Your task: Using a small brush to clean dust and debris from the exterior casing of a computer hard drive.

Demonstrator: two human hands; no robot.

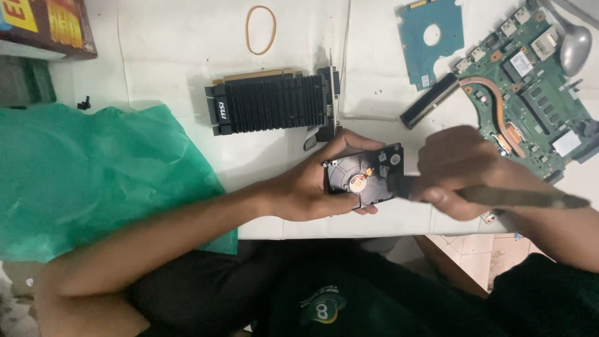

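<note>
My left hand [312,187] grips an opened black hard drive [362,178] from the left and below, holding it above the near edge of the white table [175,56]. Its shiny platter and copper-coloured hub face up. My right hand [458,168] is closed around a long dark tool [530,198], blurred with motion. The tool's front end touches the drive's right side, and its handle runs out to the right.
A black graphics card with a finned heatsink [271,107] lies just behind the drive. A green laptop motherboard [530,93], a blue circuit board [430,37], a metal spoon [574,43] and a rubber band [260,29] lie farther back. Green plastic sheet [93,175] covers the left.
</note>
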